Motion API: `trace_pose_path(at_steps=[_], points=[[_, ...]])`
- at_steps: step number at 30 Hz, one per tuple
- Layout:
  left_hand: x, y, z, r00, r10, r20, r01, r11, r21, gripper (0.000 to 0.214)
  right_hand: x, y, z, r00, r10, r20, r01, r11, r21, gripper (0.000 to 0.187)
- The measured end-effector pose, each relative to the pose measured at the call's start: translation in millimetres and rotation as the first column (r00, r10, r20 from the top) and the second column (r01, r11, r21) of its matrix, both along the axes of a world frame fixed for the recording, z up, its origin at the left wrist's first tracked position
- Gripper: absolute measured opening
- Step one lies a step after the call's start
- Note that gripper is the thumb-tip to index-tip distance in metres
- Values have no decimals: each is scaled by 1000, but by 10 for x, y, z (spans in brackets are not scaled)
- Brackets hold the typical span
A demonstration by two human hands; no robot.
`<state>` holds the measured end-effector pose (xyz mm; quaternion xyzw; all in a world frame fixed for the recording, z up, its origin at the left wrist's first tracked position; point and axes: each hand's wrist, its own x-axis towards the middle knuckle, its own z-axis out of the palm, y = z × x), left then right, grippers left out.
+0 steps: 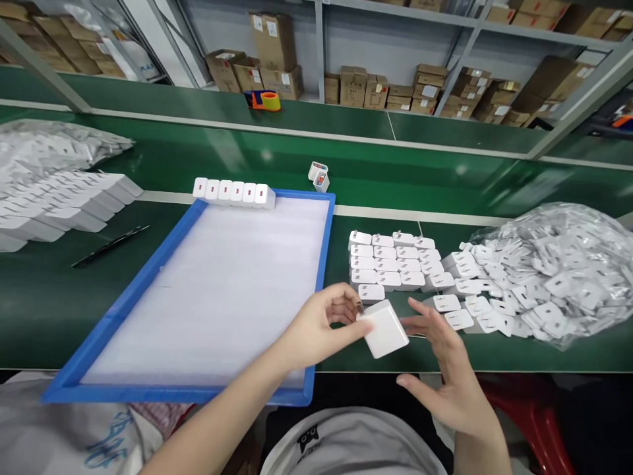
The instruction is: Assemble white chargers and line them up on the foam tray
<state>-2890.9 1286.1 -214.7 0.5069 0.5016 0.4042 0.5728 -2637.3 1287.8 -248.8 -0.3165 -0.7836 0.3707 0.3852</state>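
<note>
A white charger plug (384,330) with metal prongs is pinched in my left hand (329,323), tilted above the bench's front edge. My right hand (440,363) is just right of it, fingers spread and thumb apart, holding nothing. Beyond both hands, rows of white plugs (390,260) stand with prongs up. On my left lies a blue-framed tray (324,257) with a white surface. Several white plugs (235,192) line its far edge, a small red-marked port showing on each.
At right, a clear plastic bag (583,224) spills loose plugs. Stacked plugs (64,204) and a black pen (111,245) lie at left, near another plastic bag (54,142). Two small white housings (320,176) sit behind the tray. Cardboard boxes (274,43) fill the shelves.
</note>
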Motion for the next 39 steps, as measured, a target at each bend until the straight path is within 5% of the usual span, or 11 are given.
trace_pose_path(at_steps=[3, 7, 15, 22, 34, 39], points=[[-24, 15, 63, 961, -26, 276, 79, 979, -186, 46, -93, 9, 27, 992, 119, -43, -121, 992, -41, 84], [5, 28, 43, 941, -88, 326, 178, 949, -259, 39, -272, 34, 65, 981, 80, -178, -101, 988, -116, 61], [34, -73, 77, 996, -69, 53, 66, 996, 59, 39, -502, 7, 78, 971, -104, -213, 103, 995, -14, 48], [55, -107, 74, 996, -70, 64, 63, 992, 108, 43, -573, -25, 111, 969, -154, -192, 173, 981, 84, 54], [111, -108, -34, 944, 8, 331, -17, 1000, 22, 33, -639, -48, 51, 965, -213, -151, 243, 945, 217, 60], [119, -96, -7, 947, -7, 322, 7, 1000, 1, 35, -619, -54, 58, 966, -227, -124, 252, 935, 251, 64]])
